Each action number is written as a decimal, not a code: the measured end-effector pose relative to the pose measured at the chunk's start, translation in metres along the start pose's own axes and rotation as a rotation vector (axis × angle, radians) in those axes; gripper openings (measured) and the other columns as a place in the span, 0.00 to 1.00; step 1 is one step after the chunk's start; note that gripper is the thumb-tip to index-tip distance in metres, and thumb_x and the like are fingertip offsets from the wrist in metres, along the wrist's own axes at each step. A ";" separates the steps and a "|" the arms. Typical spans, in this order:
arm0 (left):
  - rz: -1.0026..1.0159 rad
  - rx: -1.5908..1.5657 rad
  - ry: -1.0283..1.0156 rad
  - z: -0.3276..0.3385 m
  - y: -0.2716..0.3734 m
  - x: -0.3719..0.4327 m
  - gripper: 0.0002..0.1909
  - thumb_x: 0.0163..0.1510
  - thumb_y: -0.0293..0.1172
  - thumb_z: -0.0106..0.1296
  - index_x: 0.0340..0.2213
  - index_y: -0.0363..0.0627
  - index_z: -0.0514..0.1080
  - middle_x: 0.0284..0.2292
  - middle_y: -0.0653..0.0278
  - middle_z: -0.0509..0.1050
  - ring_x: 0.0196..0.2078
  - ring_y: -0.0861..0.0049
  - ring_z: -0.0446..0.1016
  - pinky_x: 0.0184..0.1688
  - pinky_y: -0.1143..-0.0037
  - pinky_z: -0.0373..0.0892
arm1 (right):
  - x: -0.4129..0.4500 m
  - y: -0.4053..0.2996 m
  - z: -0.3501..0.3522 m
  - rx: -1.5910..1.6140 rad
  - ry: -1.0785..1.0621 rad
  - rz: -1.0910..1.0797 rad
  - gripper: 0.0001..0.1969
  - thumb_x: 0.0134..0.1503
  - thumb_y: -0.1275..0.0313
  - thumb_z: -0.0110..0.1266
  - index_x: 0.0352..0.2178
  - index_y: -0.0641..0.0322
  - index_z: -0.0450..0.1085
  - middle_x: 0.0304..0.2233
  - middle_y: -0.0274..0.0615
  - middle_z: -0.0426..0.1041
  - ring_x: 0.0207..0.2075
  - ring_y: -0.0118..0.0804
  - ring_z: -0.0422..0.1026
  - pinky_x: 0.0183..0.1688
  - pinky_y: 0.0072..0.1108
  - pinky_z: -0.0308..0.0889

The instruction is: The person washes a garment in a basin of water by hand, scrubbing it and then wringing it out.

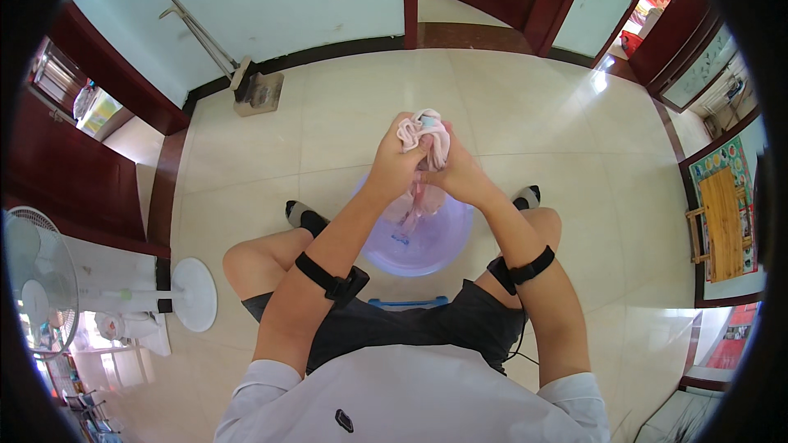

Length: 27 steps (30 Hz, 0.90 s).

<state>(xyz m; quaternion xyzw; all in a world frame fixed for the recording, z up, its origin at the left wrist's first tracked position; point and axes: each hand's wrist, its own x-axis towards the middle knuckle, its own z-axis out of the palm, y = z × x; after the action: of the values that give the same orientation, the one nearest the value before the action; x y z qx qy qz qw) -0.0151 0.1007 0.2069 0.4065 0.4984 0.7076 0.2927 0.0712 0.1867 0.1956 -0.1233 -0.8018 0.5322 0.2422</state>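
Note:
Above a purple plastic basin (425,252), both of my hands grip a bunched pale pink and white cloth (434,141). My left hand (400,154) closes on it from the left side, the thumb lying over the folds. My right hand (458,169) holds it from the right, its fingers partly hidden behind the cloth. Part of the cloth hangs down toward the basin, where pinkish fabric (418,206) shows; whether it is all one piece, I cannot tell. The basin stands on the tiled floor between my feet.
A long-handled dustpan (265,92) and a broom lean at the far left wall. A white standing fan (194,295) is at my left. On the right, a folding wooden table (721,224) leans against the wall. A blue stool edge (409,303) shows beneath me.

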 end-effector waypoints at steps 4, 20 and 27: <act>-0.079 -0.137 -0.074 0.000 0.004 0.011 0.11 0.42 0.19 0.38 0.32 0.39 0.56 0.29 0.65 0.62 0.31 0.84 0.61 0.34 0.85 0.59 | -0.004 -0.008 0.008 0.010 -0.204 0.075 0.29 0.31 0.78 0.53 0.39 0.67 0.52 0.32 0.42 0.61 0.34 0.36 0.61 0.38 0.20 0.56; -0.007 0.088 -0.422 -0.051 -0.029 -0.007 0.46 0.33 0.38 0.54 0.47 0.43 0.37 0.44 0.58 0.48 0.48 0.73 0.46 0.48 0.76 0.45 | 0.013 0.025 0.029 0.251 0.138 0.032 0.12 0.36 0.79 0.43 0.28 0.68 0.60 0.23 0.42 0.65 0.25 0.31 0.65 0.27 0.19 0.60; -0.243 0.291 -0.451 -0.063 -0.068 -0.029 0.56 0.24 0.45 0.59 0.48 0.42 0.33 0.49 0.56 0.38 0.52 0.69 0.38 0.50 0.73 0.41 | 0.033 -0.042 0.005 0.241 0.117 -0.061 0.12 0.38 0.80 0.41 0.30 0.69 0.58 0.22 0.39 0.64 0.24 0.28 0.65 0.25 0.17 0.60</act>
<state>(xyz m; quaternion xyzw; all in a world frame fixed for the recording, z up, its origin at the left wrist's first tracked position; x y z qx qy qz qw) -0.0545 0.0704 0.1235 0.5287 0.5619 0.4802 0.4172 0.0431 0.1805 0.2407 -0.0994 -0.7199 0.6091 0.3177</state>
